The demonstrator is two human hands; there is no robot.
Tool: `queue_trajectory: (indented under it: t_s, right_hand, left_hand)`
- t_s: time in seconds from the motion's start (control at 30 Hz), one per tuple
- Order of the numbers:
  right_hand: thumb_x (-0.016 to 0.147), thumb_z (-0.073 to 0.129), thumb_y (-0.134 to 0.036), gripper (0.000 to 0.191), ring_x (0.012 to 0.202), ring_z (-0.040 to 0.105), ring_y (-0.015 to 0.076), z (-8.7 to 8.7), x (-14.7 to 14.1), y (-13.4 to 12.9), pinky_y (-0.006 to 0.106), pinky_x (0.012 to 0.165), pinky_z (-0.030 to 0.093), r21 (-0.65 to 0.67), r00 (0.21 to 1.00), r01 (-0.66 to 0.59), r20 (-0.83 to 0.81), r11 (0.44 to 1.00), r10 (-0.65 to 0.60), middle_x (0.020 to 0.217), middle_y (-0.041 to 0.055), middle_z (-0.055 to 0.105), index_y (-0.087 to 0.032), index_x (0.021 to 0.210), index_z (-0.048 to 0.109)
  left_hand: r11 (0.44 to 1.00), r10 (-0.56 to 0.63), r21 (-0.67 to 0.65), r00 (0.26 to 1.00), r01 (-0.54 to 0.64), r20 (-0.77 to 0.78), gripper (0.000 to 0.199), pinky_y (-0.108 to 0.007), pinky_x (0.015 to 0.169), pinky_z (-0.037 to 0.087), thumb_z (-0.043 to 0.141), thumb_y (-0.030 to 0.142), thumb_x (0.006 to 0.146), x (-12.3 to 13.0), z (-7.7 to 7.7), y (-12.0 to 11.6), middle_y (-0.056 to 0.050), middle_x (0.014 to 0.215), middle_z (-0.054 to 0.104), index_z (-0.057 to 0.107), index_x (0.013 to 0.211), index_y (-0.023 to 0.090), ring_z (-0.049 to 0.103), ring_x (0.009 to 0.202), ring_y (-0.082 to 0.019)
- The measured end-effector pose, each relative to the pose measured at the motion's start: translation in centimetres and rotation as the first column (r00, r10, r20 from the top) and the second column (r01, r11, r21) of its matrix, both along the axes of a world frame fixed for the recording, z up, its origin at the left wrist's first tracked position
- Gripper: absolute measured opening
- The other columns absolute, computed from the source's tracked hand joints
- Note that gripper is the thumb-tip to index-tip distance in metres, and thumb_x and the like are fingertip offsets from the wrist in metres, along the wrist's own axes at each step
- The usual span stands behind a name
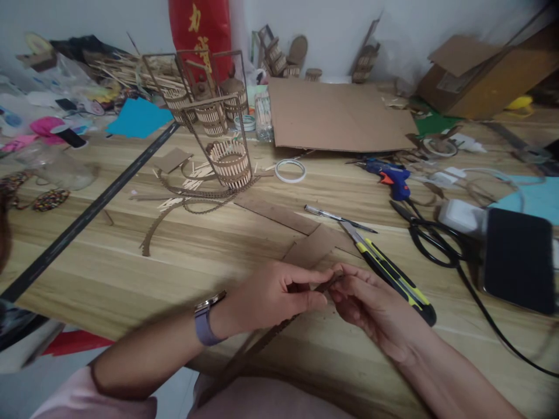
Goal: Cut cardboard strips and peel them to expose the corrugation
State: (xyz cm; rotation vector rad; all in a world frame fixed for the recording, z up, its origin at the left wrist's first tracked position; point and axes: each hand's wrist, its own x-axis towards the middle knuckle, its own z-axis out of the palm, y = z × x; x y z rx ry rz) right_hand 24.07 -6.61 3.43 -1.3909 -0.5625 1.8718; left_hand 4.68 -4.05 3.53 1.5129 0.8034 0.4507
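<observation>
Near the front of the table, my left hand (pixel 279 294) and my right hand (pixel 371 305) meet, fingertips almost touching. Both pinch one end of a thin brown cardboard strip (pixel 279 330), which runs back under my left wrist toward my lap. Part of the strip is hidden by my fingers. Just beyond them lie cut cardboard pieces (pixel 312 247). To the right of these is a yellow and black utility knife (pixel 388 270), close to my right hand. A pen (pixel 340 219) rests behind the knife.
A small stick bucket (pixel 229 163) with a tall handle stands among curved cardboard strips (pixel 159 224). Behind it are similar buckets and a cardboard sheet (pixel 340 113). At right lie a blue glue gun (pixel 393 179), black scissors (pixel 430 235) and a phone (pixel 518 259). A tape roll (pixel 290 170) sits mid-table.
</observation>
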Motion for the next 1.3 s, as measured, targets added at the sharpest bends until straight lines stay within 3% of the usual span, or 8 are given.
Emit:
queue_trajectory:
  t_s: [0.13, 0.4, 0.67, 0.87, 1.03, 1.3]
  right_hand:
    - [0.048, 0.084, -0.030, 0.029, 0.036, 0.033, 0.0012, 0.03, -0.14, -0.06, 0.019, 0.039, 0.015, 0.005, 1.000, 0.028, -0.001, 1.000, -0.028, 0.049, -0.0069, 0.051, -0.018, 0.059, 0.060]
    - [0.051, 0.084, -0.031, 0.030, 0.039, 0.032, 0.0024, -0.05, -0.29, -0.24, 0.020, 0.039, 0.019, 0.061, 0.999, 0.034, -0.019, 0.998, -0.033, 0.051, -0.0063, 0.052, -0.019, 0.060, 0.058]
    - [0.053, 0.090, -0.033, 0.034, 0.041, 0.036, 0.0038, -0.20, -0.44, -0.40, 0.020, 0.039, 0.030, 0.109, 0.997, 0.067, -0.034, 0.992, -0.064, 0.052, -0.0066, 0.052, -0.020, 0.061, 0.060]
    - [0.055, 0.095, -0.045, 0.041, 0.052, 0.050, 0.0085, -0.45, -0.05, -0.38, 0.022, 0.044, 0.046, 0.135, 1.000, 0.016, -0.024, 0.991, -0.013, 0.064, -0.0025, 0.060, -0.019, 0.074, 0.070]
    - [0.061, 0.092, -0.057, 0.047, 0.052, 0.048, 0.0078, -0.34, 0.12, -0.40, 0.021, 0.043, 0.045, 0.123, 1.000, -0.026, -0.005, 0.992, 0.027, 0.065, -0.0019, 0.060, -0.019, 0.069, 0.065]
    - [0.057, 0.094, -0.052, 0.047, 0.050, 0.045, 0.0069, -0.49, -0.41, -0.37, 0.021, 0.046, 0.043, 0.141, 0.999, -0.002, -0.038, 0.990, 0.007, 0.058, -0.0050, 0.053, -0.019, 0.066, 0.062]
  left_hand:
    - [0.975, -0.006, -0.223, 1.000, 0.009, 0.014, 0.049, -0.016, 0.040, 0.038, 0.067, 0.035, 0.093, 0.09, -0.13, 0.12, 0.005, 0.069, 0.059, 0.064, 0.141, 0.024, 0.043, 0.046, -0.005]
    - [0.948, -0.001, -0.316, 0.998, 0.019, 0.059, 0.048, -0.015, 0.039, 0.039, 0.066, 0.032, 0.094, 0.18, -0.17, 0.25, 0.004, 0.070, 0.060, 0.064, 0.142, 0.025, 0.042, 0.045, -0.004]
    - [0.950, 0.017, -0.311, 0.999, -0.005, 0.036, 0.050, -0.015, 0.039, 0.032, 0.065, 0.040, 0.094, 0.02, -0.16, 0.50, 0.003, 0.074, 0.064, 0.065, 0.140, 0.021, 0.038, 0.046, -0.004]
    - [0.944, 0.086, -0.320, 0.996, -0.081, 0.000, 0.043, -0.018, 0.043, 0.032, 0.070, 0.047, 0.088, 0.04, -0.09, 0.72, 0.004, 0.071, 0.061, 0.074, 0.115, 0.014, 0.039, 0.048, -0.004]
    - [0.953, 0.075, -0.295, 0.997, -0.073, -0.007, 0.043, -0.019, 0.043, 0.032, 0.071, 0.050, 0.086, 0.01, -0.26, 0.72, 0.003, 0.072, 0.061, 0.072, 0.108, 0.014, 0.040, 0.047, -0.005]
    - [0.969, 0.030, -0.244, 0.999, -0.036, -0.026, 0.031, -0.020, 0.051, 0.035, 0.067, 0.044, 0.090, 0.02, -0.61, 0.68, 0.001, 0.076, 0.066, 0.069, 0.095, 0.014, 0.045, 0.057, -0.007]
